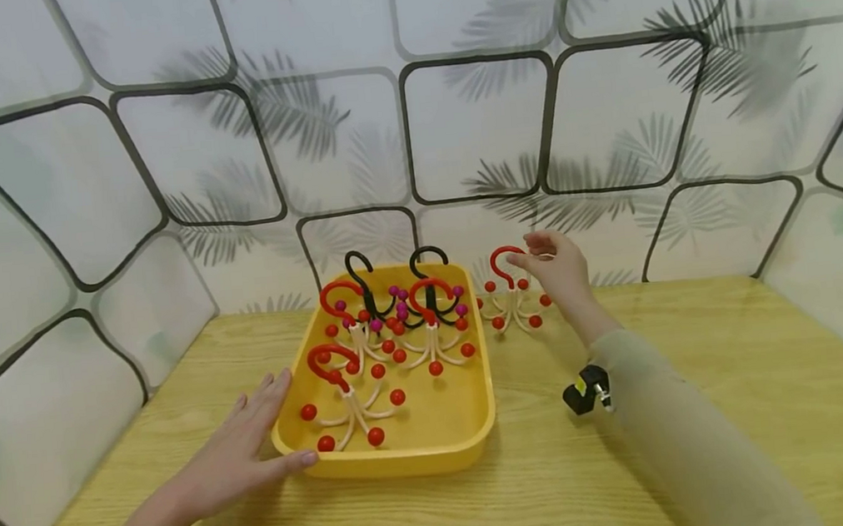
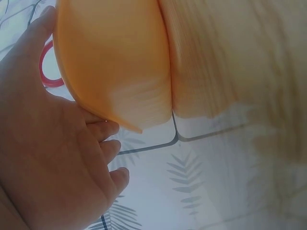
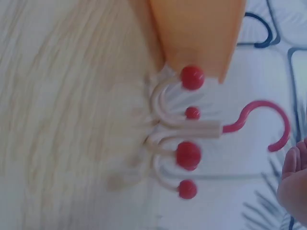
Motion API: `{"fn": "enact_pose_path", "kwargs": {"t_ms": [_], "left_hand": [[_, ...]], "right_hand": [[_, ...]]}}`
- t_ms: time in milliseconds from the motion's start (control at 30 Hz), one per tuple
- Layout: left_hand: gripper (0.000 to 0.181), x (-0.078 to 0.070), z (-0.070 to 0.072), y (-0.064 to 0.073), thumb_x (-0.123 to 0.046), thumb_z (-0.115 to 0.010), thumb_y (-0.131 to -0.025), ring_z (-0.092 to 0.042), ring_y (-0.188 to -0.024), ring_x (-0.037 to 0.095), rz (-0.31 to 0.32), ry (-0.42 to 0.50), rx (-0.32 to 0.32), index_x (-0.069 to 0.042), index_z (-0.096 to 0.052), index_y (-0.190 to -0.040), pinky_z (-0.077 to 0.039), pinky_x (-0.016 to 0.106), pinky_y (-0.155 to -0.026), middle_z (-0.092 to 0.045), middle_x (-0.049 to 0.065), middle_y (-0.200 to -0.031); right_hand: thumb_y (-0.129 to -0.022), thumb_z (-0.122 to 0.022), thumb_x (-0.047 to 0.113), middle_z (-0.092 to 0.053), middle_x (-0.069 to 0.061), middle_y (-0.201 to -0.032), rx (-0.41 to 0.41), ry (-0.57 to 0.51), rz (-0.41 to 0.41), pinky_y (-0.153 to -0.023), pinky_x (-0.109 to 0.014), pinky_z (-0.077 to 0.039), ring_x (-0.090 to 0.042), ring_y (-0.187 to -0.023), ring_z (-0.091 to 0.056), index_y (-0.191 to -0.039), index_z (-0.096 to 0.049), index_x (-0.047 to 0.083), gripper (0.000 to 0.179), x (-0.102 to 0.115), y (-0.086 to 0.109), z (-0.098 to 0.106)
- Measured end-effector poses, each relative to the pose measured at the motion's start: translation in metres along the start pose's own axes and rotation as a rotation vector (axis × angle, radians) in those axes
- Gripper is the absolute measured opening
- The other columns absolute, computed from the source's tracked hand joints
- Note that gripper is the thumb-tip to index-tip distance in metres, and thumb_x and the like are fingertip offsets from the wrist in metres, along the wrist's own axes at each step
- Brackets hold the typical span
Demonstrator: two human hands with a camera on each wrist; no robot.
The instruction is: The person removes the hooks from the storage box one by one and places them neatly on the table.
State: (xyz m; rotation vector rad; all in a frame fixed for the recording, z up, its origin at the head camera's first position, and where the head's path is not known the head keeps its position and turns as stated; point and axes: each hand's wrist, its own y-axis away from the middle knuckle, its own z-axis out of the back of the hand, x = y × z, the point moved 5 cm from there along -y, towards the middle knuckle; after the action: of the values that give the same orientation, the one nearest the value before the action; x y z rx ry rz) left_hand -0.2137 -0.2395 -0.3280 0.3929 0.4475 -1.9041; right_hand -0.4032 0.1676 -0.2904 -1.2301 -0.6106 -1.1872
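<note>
A multi-armed hanging hook (image 1: 512,295) with a red curved top, cream arms and red ball tips stands on the table, right of the yellow tray (image 1: 409,463). My right hand (image 1: 557,266) is beside its top, fingers loosely bent. In the right wrist view the fingertips (image 3: 290,163) are a little apart from the red hook end (image 3: 278,143). My left hand (image 1: 238,450) rests against the tray's near left corner, fingers extended along the left rim and thumb at the front rim. Inside the tray stand three similar red-topped hooks (image 1: 349,399) and two black ones (image 1: 431,291) with purple balls.
The tray sits on a light wooden table (image 1: 561,485). Close behind it rises a patterned wall covering (image 1: 481,132) with leaves and dark outlines. A small black device (image 1: 586,390) is at the right sleeve (image 1: 675,408).
</note>
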Motion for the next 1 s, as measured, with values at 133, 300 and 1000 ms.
{"fn": "enact_pose_path", "kwargs": {"t_ms": [133, 300, 1000], "left_hand": [[0.100, 0.000, 0.000, 0.001, -0.053, -0.066, -0.084, -0.006, -0.142, 0.041, 0.004, 0.017, 0.004, -0.005, -0.012, -0.153, -0.003, 0.058, -0.112, -0.011, 0.020, -0.157], [0.100, 0.000, 0.001, 0.001, -0.051, -0.067, -0.084, -0.006, -0.142, 0.042, 0.004, 0.029, 0.001, -0.006, -0.012, -0.153, -0.002, 0.056, -0.113, -0.011, 0.020, -0.157], [0.101, 0.000, 0.001, -0.001, -0.051, -0.067, -0.084, -0.004, -0.142, 0.042, 0.039, 0.039, 0.033, -0.008, -0.009, -0.154, -0.003, 0.060, -0.111, -0.008, 0.020, -0.157]], "right_hand": [[-0.082, -0.074, 0.034, -0.058, -0.015, -0.117, -0.002, -0.043, 0.071, -0.090, -0.035, -0.047, -0.022, -0.103, -0.054, -0.120, -0.059, 0.005, 0.050, 0.022, 0.007, -0.009], [-0.084, -0.073, 0.034, -0.059, -0.012, -0.115, 0.123, -0.058, 0.118, -0.093, -0.037, -0.046, -0.023, -0.105, -0.055, -0.119, -0.059, 0.006, 0.048, 0.041, 0.015, -0.030], [-0.083, -0.076, 0.017, -0.061, -0.013, -0.121, 0.528, -0.076, -0.026, -0.089, -0.036, -0.048, -0.026, -0.108, -0.055, -0.127, -0.056, 0.003, 0.051, 0.035, 0.031, -0.104]]}}
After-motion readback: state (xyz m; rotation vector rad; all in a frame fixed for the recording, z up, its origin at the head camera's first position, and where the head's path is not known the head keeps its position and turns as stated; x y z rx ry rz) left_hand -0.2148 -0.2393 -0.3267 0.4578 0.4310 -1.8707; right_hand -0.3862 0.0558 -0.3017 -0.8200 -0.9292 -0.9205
